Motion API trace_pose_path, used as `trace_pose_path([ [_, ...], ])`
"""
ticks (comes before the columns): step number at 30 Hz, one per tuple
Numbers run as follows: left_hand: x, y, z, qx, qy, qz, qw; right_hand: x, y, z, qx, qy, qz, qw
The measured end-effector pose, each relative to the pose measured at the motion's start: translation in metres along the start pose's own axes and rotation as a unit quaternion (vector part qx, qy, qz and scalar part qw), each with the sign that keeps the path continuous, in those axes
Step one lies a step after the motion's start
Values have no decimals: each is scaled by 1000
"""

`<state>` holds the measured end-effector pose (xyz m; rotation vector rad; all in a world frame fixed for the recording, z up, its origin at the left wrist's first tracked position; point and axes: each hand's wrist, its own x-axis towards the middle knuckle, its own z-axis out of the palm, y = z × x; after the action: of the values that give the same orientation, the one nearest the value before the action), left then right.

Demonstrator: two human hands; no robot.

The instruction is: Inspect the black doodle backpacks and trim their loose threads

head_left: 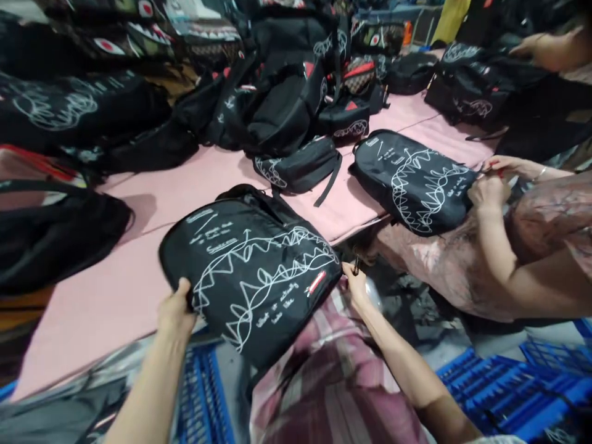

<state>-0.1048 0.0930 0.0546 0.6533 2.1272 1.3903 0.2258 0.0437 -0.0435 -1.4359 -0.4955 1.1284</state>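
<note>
A black backpack (259, 271) with white scribbled jaws, white lettering and a small red label lies tilted across the pink table's front edge and my lap. My left hand (177, 311) grips its near left side, the thumb on top of the fabric. At its right corner, my right hand (354, 283) is closed on the edge. A small dark item sticks up beside those fingers, too small to name. Most fingers of both hands are hidden under or behind the bag.
On the pink table (106, 290) lie several black bags, with a small pouch (298, 165) nearby. At right, a co-worker's hands (493, 185) work at a similar backpack (416, 182). Blue plastic crates (518, 394) stand below on the right. A black bag (60, 234) lies far left.
</note>
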Motion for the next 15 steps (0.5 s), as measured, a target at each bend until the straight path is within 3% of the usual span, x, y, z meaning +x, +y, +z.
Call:
trace_pose_path([
  [3,15,-10,8,-31,4,-98,995,-2,12,-13,0,-31,37,999],
  [6,23,-3,16,-54,3,-131,990,-2,12,-20,5,-60,58,997],
  [10,24,7,16,-59,18,-127,990,-2,16,-23,9,-73,58,996],
  [15,27,5,18,-20,42,-76,996,-3,20,-28,-10,-99,47,994],
])
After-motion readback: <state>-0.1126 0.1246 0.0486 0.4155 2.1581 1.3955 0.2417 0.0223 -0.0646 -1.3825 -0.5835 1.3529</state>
